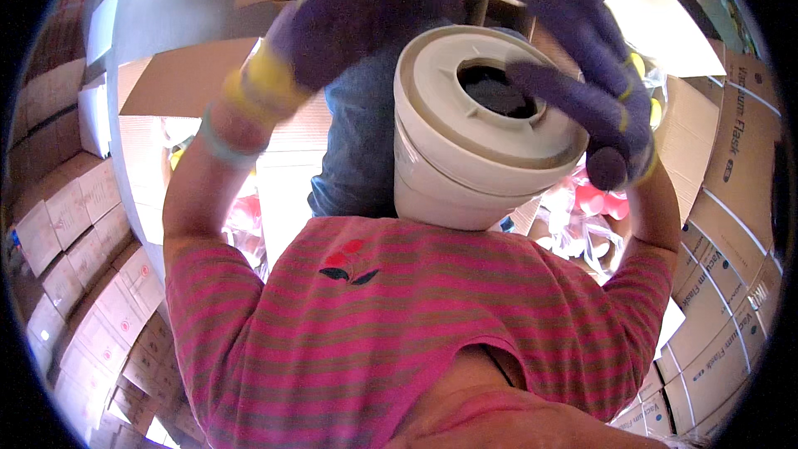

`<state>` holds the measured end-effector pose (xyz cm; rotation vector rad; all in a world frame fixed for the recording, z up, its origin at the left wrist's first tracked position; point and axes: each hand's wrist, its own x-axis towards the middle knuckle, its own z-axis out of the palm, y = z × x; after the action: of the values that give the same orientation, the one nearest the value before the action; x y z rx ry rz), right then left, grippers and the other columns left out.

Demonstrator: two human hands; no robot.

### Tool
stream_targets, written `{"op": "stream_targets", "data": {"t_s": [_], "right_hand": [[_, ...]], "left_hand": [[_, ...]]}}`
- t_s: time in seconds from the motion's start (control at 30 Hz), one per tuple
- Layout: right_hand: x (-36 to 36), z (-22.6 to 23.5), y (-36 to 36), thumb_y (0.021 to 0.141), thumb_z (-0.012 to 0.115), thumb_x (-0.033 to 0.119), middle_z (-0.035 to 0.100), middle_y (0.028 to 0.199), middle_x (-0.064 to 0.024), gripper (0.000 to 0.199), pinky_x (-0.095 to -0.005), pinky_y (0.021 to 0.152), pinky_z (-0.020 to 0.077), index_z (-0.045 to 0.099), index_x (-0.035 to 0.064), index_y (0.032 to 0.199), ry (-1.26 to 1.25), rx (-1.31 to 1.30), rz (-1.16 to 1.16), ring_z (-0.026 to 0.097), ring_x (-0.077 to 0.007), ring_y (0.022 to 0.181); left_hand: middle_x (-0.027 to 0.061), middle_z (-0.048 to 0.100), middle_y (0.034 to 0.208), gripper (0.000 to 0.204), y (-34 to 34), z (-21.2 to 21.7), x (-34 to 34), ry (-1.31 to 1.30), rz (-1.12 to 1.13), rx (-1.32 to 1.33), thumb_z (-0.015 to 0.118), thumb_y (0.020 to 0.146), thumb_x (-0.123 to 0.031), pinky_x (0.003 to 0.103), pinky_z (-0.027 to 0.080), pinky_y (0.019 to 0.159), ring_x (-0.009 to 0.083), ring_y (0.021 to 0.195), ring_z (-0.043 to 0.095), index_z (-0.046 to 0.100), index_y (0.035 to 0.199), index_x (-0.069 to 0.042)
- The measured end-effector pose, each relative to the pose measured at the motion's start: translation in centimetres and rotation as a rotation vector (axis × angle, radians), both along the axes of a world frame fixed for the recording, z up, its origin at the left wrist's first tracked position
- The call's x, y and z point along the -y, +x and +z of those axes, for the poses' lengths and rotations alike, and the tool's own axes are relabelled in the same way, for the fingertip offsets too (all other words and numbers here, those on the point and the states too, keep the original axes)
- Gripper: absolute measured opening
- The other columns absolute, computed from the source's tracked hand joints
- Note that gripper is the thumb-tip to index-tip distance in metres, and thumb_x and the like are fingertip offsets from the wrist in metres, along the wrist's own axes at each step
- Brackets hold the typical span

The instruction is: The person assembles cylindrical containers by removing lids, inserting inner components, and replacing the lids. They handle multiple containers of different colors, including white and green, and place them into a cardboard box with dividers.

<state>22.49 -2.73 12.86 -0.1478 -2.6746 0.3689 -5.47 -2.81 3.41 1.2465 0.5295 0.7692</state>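
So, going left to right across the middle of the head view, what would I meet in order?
Stacked cartons, teal wristband, blue jeans leg, cream tub with a round hole in its top, gloved right hand, open carton flap, strapped cartons.

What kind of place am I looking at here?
Probably a packing area in a warehouse: stacked cardboard cartons at left, strapped cartons at right, and an open partitioned carton ahead of the gloved hands.
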Motion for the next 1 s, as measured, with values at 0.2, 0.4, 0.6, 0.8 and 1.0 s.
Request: {"op": "stream_targets", "data": {"t_s": [0.2, 0.4, 0.6, 0.8, 1.0], "right_hand": [[3.3, 0.5, -4.1, 0.088, 0.038, 0.069, 0.053, 0.132, -0.0260, 0.081, -0.0583, 0.106, 0.0307, 0.058, -0.0021, 0.121, -0.167, 0.077, -0.097, 0.046, -0.0464, 0.127], [-0.6, -3.4, 1.7, 0.095, 0.031, 0.060, 0.055, 0.131, -0.0198, 0.065, -0.0643, 0.109, 0.0250, 0.058, 0.0037, 0.114, -0.123, -0.152, 0.160, 0.046, -0.0444, 0.128], [1.5, -1.0, 0.9, 0.091, 0.034, 0.065, 0.061, 0.115, -0.0276, 0.078, -0.0621, 0.099, 0.0380, 0.062, -0.0059, 0.106, -0.128, -0.065, 0.083, 0.053, -0.0487, 0.118], [7.0, -1.0, -5.0, 0.079, 0.064, 0.055, 0.063, 0.114, -0.0245, 0.068, -0.0482, 0.094, 0.0480, 0.061, -0.0034, 0.112, -0.188, -0.112, -0.253, 0.062, -0.0415, 0.107], [0.8, -4.8, -1.5, 0.087, 0.043, 0.065, 0.065, 0.110, -0.0193, 0.062, -0.0625, 0.104, 0.0325, 0.064, 0.0080, 0.100, -0.226, -0.317, 0.182, 0.054, -0.0399, 0.119]], "left_hand": [[0.0113, 0.059, 0.127, 0.038, 5.1, -1.3, -1.1, -0.414, -0.321, 0.392, 0.042, 0.100, -0.017, 0.031, 0.047, 0.102, 0.0204, 0.117, 0.058, 0.050, 0.135, -0.003], [0.0149, 0.050, 0.139, 0.041, 3.3, 0.8, 2.2, 0.009, -0.120, 0.060, 0.036, 0.103, -0.013, 0.032, 0.041, 0.107, 0.0220, 0.126, 0.051, 0.041, 0.141, 0.000], [0.0163, 0.050, 0.139, 0.044, 3.4, 0.8, 2.2, 0.061, -0.118, 0.046, 0.035, 0.103, -0.018, 0.032, 0.039, 0.109, 0.0220, 0.125, 0.051, 0.038, 0.143, -0.001], [0.0157, 0.057, 0.132, 0.040, 5.1, 1.6, -1.8, -0.149, -0.443, 0.161, 0.050, 0.097, -0.019, 0.032, 0.044, 0.104, 0.0233, 0.121, 0.056, 0.054, 0.131, 0.003], [0.0152, 0.043, 0.145, 0.045, 0.5, 2.3, 3.6, 0.395, -0.066, -0.240, 0.045, 0.100, -0.018, 0.035, 0.034, 0.109, 0.0251, 0.131, 0.045, 0.042, 0.140, 0.002]]}}
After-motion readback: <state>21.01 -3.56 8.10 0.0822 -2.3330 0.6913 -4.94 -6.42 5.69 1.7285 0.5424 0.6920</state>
